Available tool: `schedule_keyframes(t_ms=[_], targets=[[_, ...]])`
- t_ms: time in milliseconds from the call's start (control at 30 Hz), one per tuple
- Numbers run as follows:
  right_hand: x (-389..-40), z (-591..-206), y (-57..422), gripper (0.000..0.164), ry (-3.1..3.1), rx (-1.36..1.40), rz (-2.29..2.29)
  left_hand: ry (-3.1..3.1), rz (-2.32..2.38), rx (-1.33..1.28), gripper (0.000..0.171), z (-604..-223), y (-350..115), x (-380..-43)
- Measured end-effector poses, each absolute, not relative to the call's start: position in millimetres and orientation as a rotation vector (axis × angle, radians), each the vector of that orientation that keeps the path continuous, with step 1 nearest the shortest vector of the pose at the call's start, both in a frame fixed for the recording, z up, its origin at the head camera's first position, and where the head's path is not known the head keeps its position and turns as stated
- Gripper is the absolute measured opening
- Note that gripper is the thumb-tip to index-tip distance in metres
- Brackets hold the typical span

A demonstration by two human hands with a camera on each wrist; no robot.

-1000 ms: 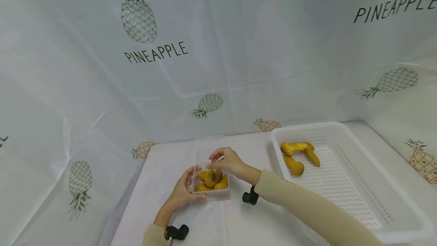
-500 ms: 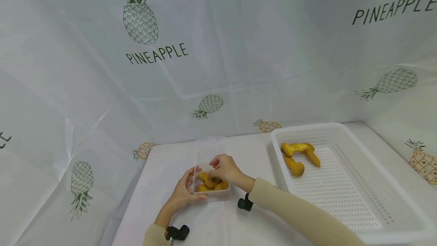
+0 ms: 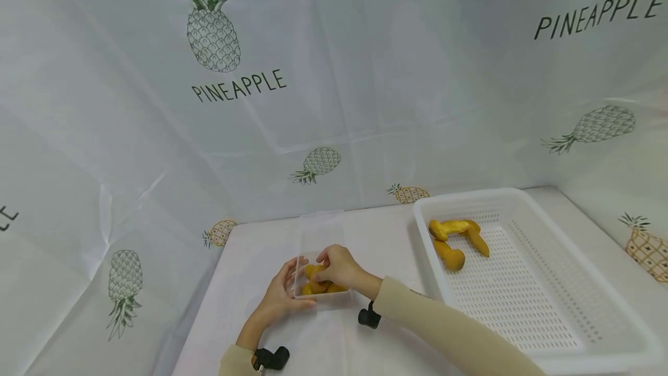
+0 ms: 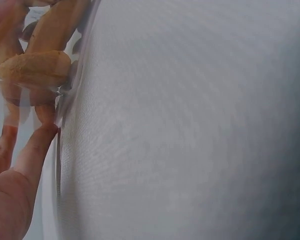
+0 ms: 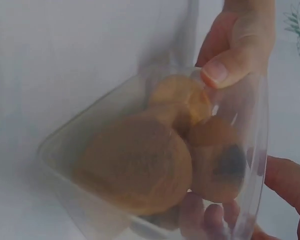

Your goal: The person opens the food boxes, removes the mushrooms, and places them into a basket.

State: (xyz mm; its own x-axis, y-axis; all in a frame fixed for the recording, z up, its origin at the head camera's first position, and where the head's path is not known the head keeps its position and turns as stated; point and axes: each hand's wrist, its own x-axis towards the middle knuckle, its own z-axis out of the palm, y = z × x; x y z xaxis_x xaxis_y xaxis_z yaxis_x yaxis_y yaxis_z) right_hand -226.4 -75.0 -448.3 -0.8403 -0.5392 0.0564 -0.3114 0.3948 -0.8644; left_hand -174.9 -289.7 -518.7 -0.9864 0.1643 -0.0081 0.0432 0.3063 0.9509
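A clear plastic box (image 3: 329,300) holds several yellow mushrooms (image 3: 308,289), its clear lid (image 3: 323,231) standing open at the back. My left hand (image 3: 275,296) grips the box's left side, thumb along the front wall and fingers behind. In the left wrist view, the left hand (image 4: 15,200) is at the box wall with mushrooms (image 4: 35,67) showing through the plastic. My right hand (image 3: 340,268) reaches into the box from above, its thumb and fingers on a mushroom; its fingertips are partly hidden. Large mushroom caps (image 5: 135,165) press near the wall in the right wrist view.
On the right stands a large white perforated basket (image 3: 480,194) with several mushrooms (image 3: 450,257) in its far left corner. A white cloth printed with pineapples (image 3: 322,161) hangs behind the table (image 3: 376,231).
My right hand has moved down and slightly toward me, from above the mushrooms to in among them, covering more of them. The left hand keeps its grip on the box.
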Motion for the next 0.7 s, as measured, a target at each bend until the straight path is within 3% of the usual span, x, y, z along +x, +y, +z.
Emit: schedule_keyframes(t_ms=[700], targets=[[-227.1, -442.2, -73.0, 0.023, 2.361, -0.727, -1.507, 2.458, 1.78, 0.217, 0.105, -520.0, -289.7, -175.9]])
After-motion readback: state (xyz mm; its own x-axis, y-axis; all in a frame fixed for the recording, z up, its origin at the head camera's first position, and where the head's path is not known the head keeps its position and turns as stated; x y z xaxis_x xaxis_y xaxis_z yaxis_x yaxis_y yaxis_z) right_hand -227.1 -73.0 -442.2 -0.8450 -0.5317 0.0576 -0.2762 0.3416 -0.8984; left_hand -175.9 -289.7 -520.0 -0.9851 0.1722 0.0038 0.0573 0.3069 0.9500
